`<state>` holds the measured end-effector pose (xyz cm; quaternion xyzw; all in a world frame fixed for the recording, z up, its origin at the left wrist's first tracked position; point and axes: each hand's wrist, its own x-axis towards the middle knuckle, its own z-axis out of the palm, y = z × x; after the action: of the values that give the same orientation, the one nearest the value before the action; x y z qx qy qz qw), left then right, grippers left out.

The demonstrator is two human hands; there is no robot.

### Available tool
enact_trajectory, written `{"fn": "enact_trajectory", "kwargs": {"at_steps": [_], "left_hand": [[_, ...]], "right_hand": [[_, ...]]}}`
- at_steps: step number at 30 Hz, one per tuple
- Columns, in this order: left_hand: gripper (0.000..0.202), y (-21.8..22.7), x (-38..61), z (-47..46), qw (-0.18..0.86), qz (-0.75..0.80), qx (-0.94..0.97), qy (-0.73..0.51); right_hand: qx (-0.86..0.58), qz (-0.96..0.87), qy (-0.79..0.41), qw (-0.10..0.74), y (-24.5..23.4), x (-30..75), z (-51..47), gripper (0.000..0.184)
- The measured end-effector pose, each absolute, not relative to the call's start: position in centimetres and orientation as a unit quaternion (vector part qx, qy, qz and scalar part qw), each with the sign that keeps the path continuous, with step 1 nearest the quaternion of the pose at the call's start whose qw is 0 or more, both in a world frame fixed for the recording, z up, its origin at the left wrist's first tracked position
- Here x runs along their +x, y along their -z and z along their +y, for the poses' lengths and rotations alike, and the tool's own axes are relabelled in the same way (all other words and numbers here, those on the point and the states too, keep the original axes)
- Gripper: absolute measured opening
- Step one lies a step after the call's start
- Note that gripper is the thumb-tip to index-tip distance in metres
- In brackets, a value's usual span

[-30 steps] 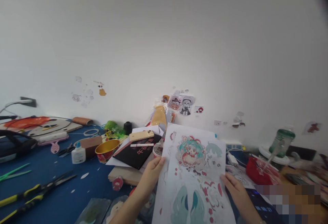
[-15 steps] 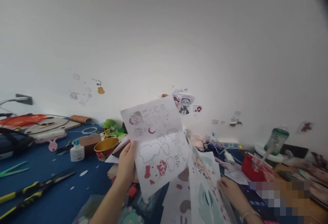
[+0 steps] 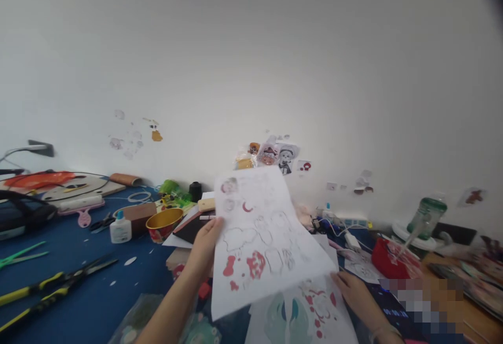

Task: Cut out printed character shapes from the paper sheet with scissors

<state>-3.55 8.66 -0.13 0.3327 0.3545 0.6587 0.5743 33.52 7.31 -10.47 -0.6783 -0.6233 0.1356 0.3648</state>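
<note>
My left hand (image 3: 208,234) pinches the left edge of a white printed sheet (image 3: 251,239), raised and tilted, bearing outlined shapes, red bows and a red crescent. Lower right, the fingers of my right hand (image 3: 351,294) close on the right edge of another sheet (image 3: 286,315), printed with teal and red shapes. The raised sheet overlaps the upper part of this lower one, and its right corner comes close to my right fingers. How many sheets my right hand grips is hidden.
Yellow-black shears (image 3: 58,289), green tweezers (image 3: 23,255), a glue bottle (image 3: 120,228) and a gold bowl (image 3: 165,223) occupy the left of the blue table. A red pouch (image 3: 387,257) and a green-lidded jar (image 3: 426,218) stand right. Paper cutouts (image 3: 269,155) are stuck to the wall.
My left hand has carried the outlined sheet right and slightly down, across the other papers. The teal-and-red sheet has tipped flatter. Wall cutouts behind the raised sheet now show.
</note>
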Motion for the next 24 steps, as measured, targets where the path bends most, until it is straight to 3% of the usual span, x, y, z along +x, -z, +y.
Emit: {"fn": "enact_trajectory", "kwargs": {"at_steps": [4,8,13,18,21,24], "left_hand": [[0.034,1.1,-1.9,8.2,0.619,0.338,0.418,-0.573],[0.041,2.1,-0.3,7.7,0.64,0.339,0.471,-0.503],[0.049,2.4,0.5,7.8,0.666,0.319,0.456,-0.497],[0.065,2.5,0.2,8.6,0.742,0.239,0.419,-0.464],[0.057,2.9,0.4,8.8,0.729,0.185,0.439,-0.492],[0.048,3.2,1.1,8.4,0.668,0.205,0.478,-0.532]], "right_hand": [[-0.671,-0.598,-0.177,0.401,9.5,32.7,6.7,0.041],[-0.529,-0.565,-0.373,0.512,8.5,31.0,5.5,0.066],[-0.54,-0.512,-0.409,0.528,8.6,29.2,4.4,0.044],[-0.499,-0.411,-0.369,0.668,7.5,29.0,4.6,0.047],[-0.448,-0.379,-0.38,0.715,6.6,29.1,4.4,0.041],[-0.435,-0.386,-0.404,0.706,6.4,29.1,4.3,0.034]]}}
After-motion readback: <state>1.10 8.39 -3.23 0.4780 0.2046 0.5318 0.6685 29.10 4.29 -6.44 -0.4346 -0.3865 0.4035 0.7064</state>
